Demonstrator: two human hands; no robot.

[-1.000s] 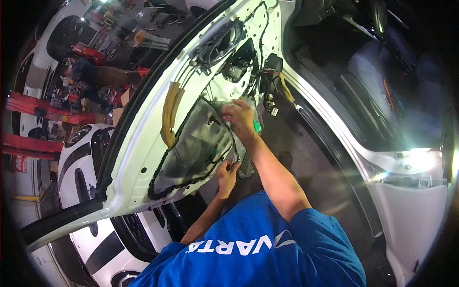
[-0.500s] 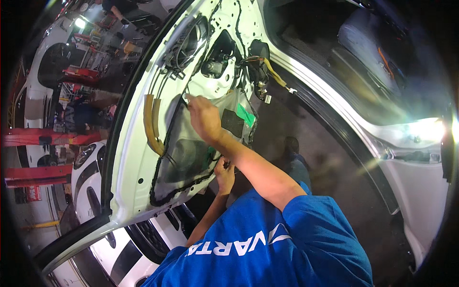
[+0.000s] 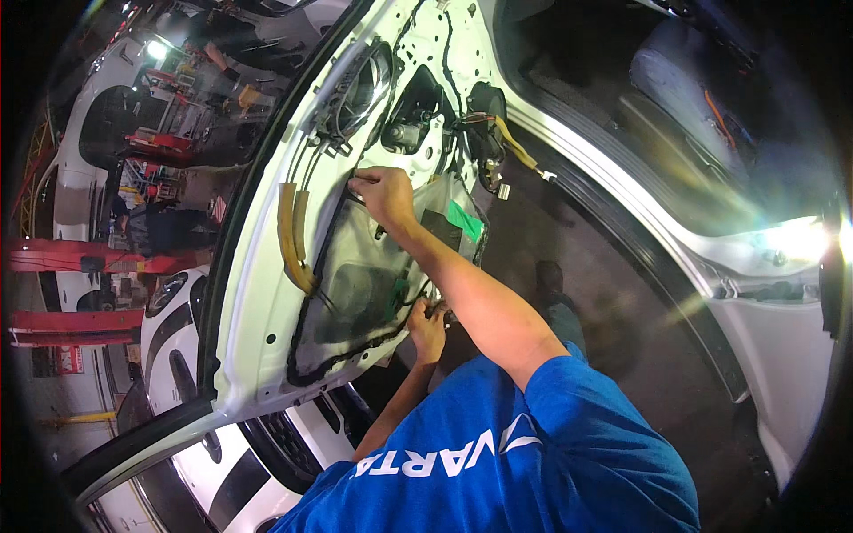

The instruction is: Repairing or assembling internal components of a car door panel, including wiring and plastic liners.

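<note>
A translucent plastic sheet [image 3: 333, 306] with a black sealant border covers much of the white car door's inner panel [image 3: 240, 351]. My right hand [image 3: 386, 195] is pinched at the sheet's upper edge, thumb and forefinger together on it. Lower down, my left hand [image 3: 427, 336] has its fingers curled at the door's edge nearest me, beside black wiring. Whatever it grips there is too small to make out. A green tape patch [image 3: 464, 219] sticks to the sheet's right side. Two cables in tan foam sleeves [image 3: 291, 235] run beside the sheet on the left.
A wiring harness with a yellow-wrapped lead [image 3: 514, 147] hangs off the door toward the sill [image 3: 622, 218]. The speaker opening [image 3: 364, 84] lies at the door's far end. Red lift arms [image 3: 75, 258] and another white car [image 3: 169, 333] stand beyond the door.
My right hand's fingers have come down into a pinch at the sheet's upper edge. My left hand stays at the door's near edge. The whole view has shifted slightly.
</note>
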